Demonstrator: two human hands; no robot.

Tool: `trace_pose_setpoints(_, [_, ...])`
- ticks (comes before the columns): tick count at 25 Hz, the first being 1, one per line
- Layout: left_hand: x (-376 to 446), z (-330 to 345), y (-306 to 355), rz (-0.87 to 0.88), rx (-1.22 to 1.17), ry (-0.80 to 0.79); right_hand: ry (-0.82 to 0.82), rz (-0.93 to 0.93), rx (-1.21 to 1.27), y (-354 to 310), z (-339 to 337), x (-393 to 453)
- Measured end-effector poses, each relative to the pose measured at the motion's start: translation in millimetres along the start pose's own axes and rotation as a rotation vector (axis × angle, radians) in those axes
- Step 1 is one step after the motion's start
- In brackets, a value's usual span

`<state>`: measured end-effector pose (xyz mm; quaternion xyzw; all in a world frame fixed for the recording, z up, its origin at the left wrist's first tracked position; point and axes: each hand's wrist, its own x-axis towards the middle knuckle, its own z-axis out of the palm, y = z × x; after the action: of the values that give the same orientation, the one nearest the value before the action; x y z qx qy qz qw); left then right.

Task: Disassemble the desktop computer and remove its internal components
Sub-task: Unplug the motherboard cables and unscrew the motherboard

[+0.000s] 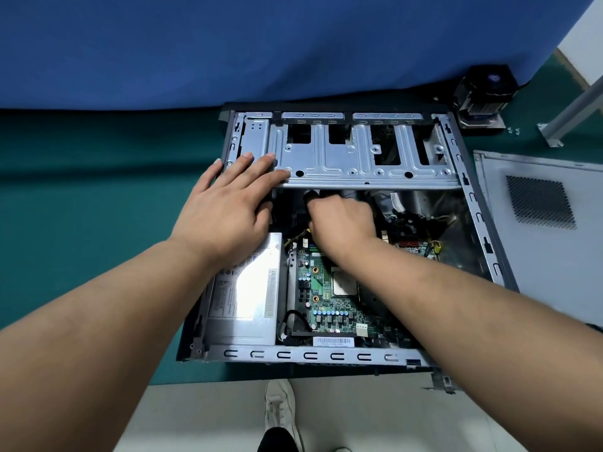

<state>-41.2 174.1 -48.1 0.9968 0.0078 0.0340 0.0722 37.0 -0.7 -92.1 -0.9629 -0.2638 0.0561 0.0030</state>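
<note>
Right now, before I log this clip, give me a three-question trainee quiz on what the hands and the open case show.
1. True or false: the left hand lies flat on the drive cage.
2. Where is the right hand working?
A. on the side panel
B. inside the case, just under the drive cage
C. on the power supply
3. Fill in: the removed cooler sits on the mat beyond the case's far ____ corner.

Key: 1 true; 2 B; 3 right.
</note>
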Motion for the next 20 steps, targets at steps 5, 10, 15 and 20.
trace_pose_setpoints(5, [1.3,-0.6,0.9,0.006,-0.011,0.003,-0.067,0.075,0.216,2.7,13.0,14.5])
trace_pose_setpoints(10, [1.3,-0.4,0.7,0.007,-0.014,0.004,-0.078,0.085,0.386,13.7,28.0,18.9])
trace_pose_setpoints(15, [1.6,-0.4,0.4,0.008,-0.022,0.006,-0.058,0.162,0.43,12.3,34.6,22.0])
trace_pose_setpoints(20, [1.8,-2.2,0.7,-0.005,-0.032,-0.003,-0.019,0.222,0.453,8.6,35.7,18.0])
